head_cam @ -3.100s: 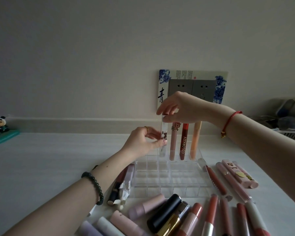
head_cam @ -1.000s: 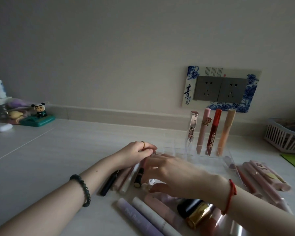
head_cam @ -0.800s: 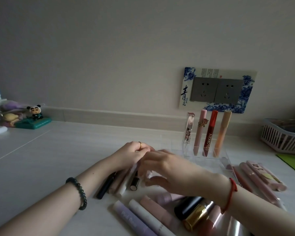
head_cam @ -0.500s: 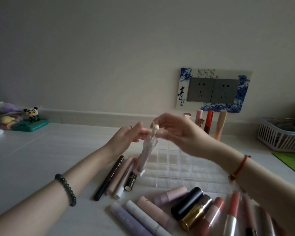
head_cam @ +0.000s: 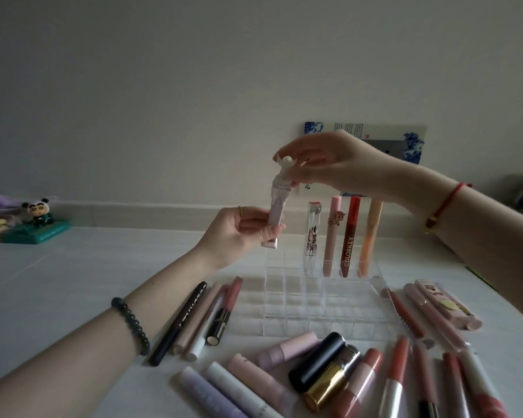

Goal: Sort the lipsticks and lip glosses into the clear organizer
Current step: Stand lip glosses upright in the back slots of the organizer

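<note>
A pale pink lip gloss (head_cam: 277, 203) with a figurine top is held upright in the air, left of and above the clear organizer (head_cam: 320, 300). My left hand (head_cam: 239, 233) grips its lower end, and my right hand (head_cam: 332, 164) pinches its ornate top. In the organizer's back row stand several tubes: a clear one (head_cam: 312, 236), a pink one (head_cam: 331, 236), a dark red one (head_cam: 348, 236) and an orange one (head_cam: 370, 236). Many lipsticks lie loose on the white table (head_cam: 73, 273), in front (head_cam: 314, 366), to the left (head_cam: 200, 318) and to the right (head_cam: 435, 309) of the organizer.
A panda figurine on a green base (head_cam: 38, 224) sits at the far left by the wall. A wall socket plate with blue patterns (head_cam: 405, 143) is behind my right hand. A dark object lies at the far right edge.
Both hands reached into the loose tubes left of the organizer, picked up the pale pink gloss, and have lifted it higher and turned it upright.
</note>
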A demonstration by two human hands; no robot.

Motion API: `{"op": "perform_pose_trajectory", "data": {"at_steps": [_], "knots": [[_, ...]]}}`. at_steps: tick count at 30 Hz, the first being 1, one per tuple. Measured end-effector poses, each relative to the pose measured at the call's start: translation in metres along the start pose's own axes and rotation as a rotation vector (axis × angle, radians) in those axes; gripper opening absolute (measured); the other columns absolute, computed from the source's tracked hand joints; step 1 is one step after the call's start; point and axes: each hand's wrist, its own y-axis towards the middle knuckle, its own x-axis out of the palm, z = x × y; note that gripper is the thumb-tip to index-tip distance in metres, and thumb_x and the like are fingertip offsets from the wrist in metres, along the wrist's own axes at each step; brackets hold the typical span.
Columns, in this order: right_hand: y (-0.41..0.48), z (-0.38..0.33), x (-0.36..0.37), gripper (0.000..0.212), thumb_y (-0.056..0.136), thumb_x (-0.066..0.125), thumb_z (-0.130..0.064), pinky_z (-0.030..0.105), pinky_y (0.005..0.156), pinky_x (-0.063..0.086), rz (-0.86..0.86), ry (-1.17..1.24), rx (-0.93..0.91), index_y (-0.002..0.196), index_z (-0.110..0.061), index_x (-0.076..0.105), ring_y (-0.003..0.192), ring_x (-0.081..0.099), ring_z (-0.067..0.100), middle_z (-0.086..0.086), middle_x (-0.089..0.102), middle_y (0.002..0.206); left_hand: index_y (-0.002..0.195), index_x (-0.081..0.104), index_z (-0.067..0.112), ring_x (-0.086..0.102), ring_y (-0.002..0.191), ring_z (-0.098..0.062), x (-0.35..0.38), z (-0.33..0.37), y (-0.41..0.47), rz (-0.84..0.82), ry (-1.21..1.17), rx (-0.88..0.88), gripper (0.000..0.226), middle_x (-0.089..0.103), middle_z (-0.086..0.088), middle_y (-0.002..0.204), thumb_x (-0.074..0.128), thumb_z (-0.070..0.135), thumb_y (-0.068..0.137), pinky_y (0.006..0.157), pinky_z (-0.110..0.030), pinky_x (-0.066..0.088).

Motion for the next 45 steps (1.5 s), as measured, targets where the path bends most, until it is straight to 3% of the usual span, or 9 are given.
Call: {"op": "perform_pose_trajectory", "data": {"at_steps": [2, 5, 9, 12, 15, 23, 37, 45], "knots": [[0.004, -0.001, -0.005, 0.025, 0.079, 0.061, -0.029, 0.012, 0.081, 0.049, 0.027, -0.072, 0.005, 0.103, -0.029, 0.060, 0.088, 0.063, 0.000, -0.010, 0.066, 0.099, 0.091, 0.068, 0.001, 0.068, 0.073, -0.010, 0.004, -0.002, 0.007, 0.036, 0.015, -0.007, 0.018, 0.072, 0.001, 0.079, 0.069, 0.003, 0.073, 0.068, -0.017, 0.053], [0.015, 0.003, -0.007, 0.018, 0.079, 0.063, -0.022, 0.017, 0.077, 0.052, 0.134, -0.213, 0.020, 0.097, -0.025, 0.065, 0.080, 0.065, 0.002, -0.008, 0.068, 0.090, 0.097, 0.066, -0.002, 0.068, 0.069, -0.006, 0.014, -0.005, 0.018, 0.058, 0.044, -0.033, 0.023, 0.070, -0.010, 0.087, 0.069, 0.003, 0.075, 0.066, -0.014, 0.052], [0.023, 0.012, -0.008, 0.018, 0.078, 0.065, -0.015, 0.013, 0.075, 0.052, 0.173, -0.301, 0.028, 0.094, -0.022, 0.068, 0.073, 0.063, -0.003, -0.006, 0.068, 0.084, 0.092, 0.069, 0.005, 0.068, 0.066, -0.004, 0.023, -0.010, 0.026, 0.074, 0.062, -0.045, 0.017, 0.071, -0.003, 0.081, 0.070, 0.006, 0.075, 0.062, -0.011, 0.050], [0.026, 0.018, -0.007, 0.018, 0.077, 0.066, -0.014, 0.010, 0.073, 0.051, 0.150, -0.295, 0.041, 0.094, -0.019, 0.068, 0.072, 0.063, -0.002, -0.004, 0.069, 0.084, 0.088, 0.070, 0.008, 0.069, 0.069, -0.006, 0.024, -0.017, 0.028, 0.082, 0.089, -0.061, 0.015, 0.071, -0.006, 0.083, 0.072, 0.008, 0.074, 0.065, -0.012, 0.051], [0.026, 0.024, -0.001, 0.020, 0.076, 0.067, -0.014, 0.016, 0.077, 0.052, 0.114, -0.311, 0.056, 0.096, -0.018, 0.068, 0.075, 0.065, 0.002, -0.002, 0.070, 0.088, 0.088, 0.070, 0.006, 0.069, 0.073, -0.011, 0.023, -0.024, 0.028, 0.062, 0.122, -0.082, 0.017, 0.072, -0.008, 0.086, 0.074, 0.009, 0.072, 0.069, -0.014, 0.052], [0.025, 0.029, 0.003, 0.022, 0.075, 0.068, -0.013, 0.007, 0.072, 0.049, 0.068, -0.289, 0.067, 0.096, -0.016, 0.068, 0.071, 0.063, -0.004, -0.006, 0.068, 0.083, 0.086, 0.071, 0.015, 0.068, 0.082, -0.007, 0.024, -0.032, 0.025, 0.004, 0.207, -0.105, 0.017, 0.073, 0.003, 0.087, 0.076, 0.021, 0.070, 0.077, -0.011, 0.049], [0.017, 0.038, 0.019, 0.025, 0.071, 0.072, -0.019, 0.016, 0.075, 0.053, -0.055, -0.380, 0.092, 0.095, -0.016, 0.068, 0.077, 0.065, 0.006, 0.001, 0.070, 0.089, 0.087, 0.070, 0.015, 0.064, 0.088, 0.002, 0.025, -0.044, 0.021, -0.017, 0.304, -0.127, 0.021, 0.071, 0.007, 0.091, 0.076, 0.026, 0.070, 0.078, 0.000, 0.040], [0.015, 0.039, 0.020, 0.035, 0.067, 0.075, -0.024, 0.025, 0.081, 0.052, -0.063, -0.383, 0.111, 0.101, -0.021, 0.063, 0.082, 0.063, 0.010, -0.002, 0.067, 0.090, 0.082, 0.067, 0.025, 0.061, 0.084, 0.010, 0.025, -0.045, 0.020, -0.002, 0.291, -0.124, 0.015, 0.068, 0.016, 0.086, 0.076, 0.026, 0.070, 0.078, -0.001, 0.041]]}}
